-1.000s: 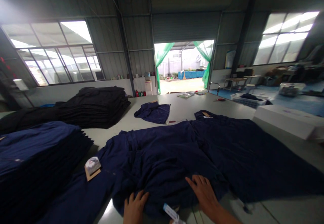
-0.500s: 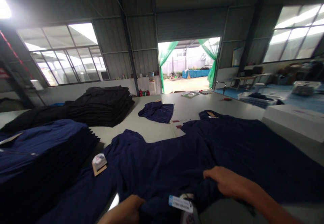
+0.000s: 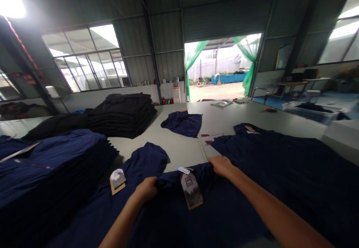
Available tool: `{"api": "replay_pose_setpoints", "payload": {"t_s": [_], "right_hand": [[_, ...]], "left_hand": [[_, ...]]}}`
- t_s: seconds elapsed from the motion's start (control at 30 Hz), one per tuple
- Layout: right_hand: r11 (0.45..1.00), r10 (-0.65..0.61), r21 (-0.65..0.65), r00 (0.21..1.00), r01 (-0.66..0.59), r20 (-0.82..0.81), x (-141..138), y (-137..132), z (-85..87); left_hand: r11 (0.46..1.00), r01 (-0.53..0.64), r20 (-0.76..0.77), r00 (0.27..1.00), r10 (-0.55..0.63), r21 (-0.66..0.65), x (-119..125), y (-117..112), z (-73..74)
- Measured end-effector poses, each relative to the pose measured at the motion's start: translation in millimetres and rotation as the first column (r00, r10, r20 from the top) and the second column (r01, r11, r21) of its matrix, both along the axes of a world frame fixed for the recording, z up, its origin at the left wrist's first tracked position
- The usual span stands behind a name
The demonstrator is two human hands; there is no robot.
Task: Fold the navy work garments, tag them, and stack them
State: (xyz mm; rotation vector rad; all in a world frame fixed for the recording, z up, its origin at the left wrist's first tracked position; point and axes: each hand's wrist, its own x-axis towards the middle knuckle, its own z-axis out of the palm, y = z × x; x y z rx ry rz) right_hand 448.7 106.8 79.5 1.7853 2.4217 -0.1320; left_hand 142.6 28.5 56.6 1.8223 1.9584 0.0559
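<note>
A navy garment (image 3: 207, 210) stretches between my two hands above the table, its upper edge pulled fairly straight. My left hand (image 3: 147, 188) grips that edge on one side, fingers closed on the cloth. On the other side my right hand (image 3: 220, 165) pinches the same edge. From the edge between them hangs a grey and white hang tag (image 3: 191, 191), with a small white and blue label (image 3: 183, 170) above it. To the left lies another navy garment (image 3: 148, 158) with a tag (image 3: 117, 179) on it. A further navy garment (image 3: 280, 151) is spread at the right.
Stacked navy garments (image 3: 64, 154) rise at the left, with a black stack (image 3: 126, 113) behind. A small navy piece (image 3: 183, 124) lies mid-table (image 3: 218, 119). A red-handled tool (image 3: 270, 110) and flat packets (image 3: 222, 103) are farther back. A white box (image 3: 343, 136) stands right.
Both hands have moved forward and up, carrying the garment's edge away from me. The hang tag now lies face up on the cloth. The view has turned slightly left.
</note>
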Motion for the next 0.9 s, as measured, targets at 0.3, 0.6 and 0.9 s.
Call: {"api": "replay_pose_setpoints", "payload": {"t_s": [0.3, 0.6, 0.9], "right_hand": [[0.991, -0.083, 0.101, 0.996, 0.082, 0.009, -40, 73, -72.2], [1.000, -0.004, -0.012, 0.984, 0.002, -0.176, -29, 85, -171.3], [0.947, 0.087, 0.322, 0.974, -0.016, -0.207, -24, 78, -213.3]], "left_hand": [[0.953, -0.178, -0.306, 0.918, 0.251, 0.246, 8, 50, -69.8], [0.801, 0.026, -0.230, 0.963, 0.141, 0.599, -8, 54, -154.4], [0.842, -0.072, -0.219, 0.951, 0.221, 0.534, 9, 49, -146.9]]}}
